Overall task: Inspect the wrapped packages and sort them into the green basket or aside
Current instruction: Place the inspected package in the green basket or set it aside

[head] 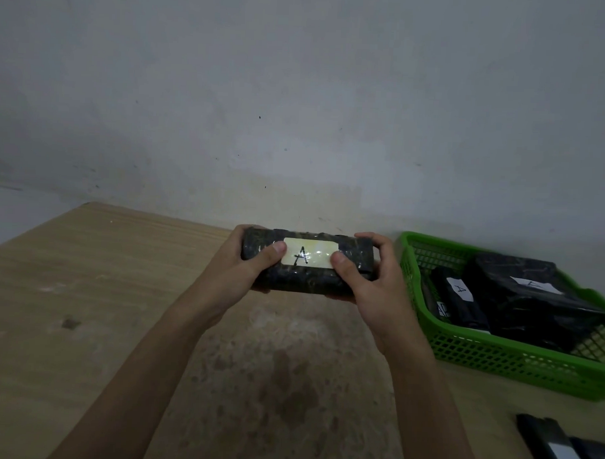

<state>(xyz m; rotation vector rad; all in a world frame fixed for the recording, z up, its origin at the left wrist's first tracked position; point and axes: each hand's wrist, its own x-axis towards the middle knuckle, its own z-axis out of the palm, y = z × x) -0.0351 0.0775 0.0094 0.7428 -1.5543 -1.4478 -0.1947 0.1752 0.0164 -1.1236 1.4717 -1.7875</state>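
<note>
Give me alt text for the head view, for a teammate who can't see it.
A dark wrapped package is gripped at its ends by the left hand and right hand above a wooden table, thumbs on its white label marked A. At right, a green basket holds more dark labelled packages; others lie at bottom right.

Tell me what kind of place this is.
Likely a makeshift sorting desk in a plain room: worn wooden table against a bare, scuffed wall, green basket of black wrapped packages, held package labelled A.
</note>
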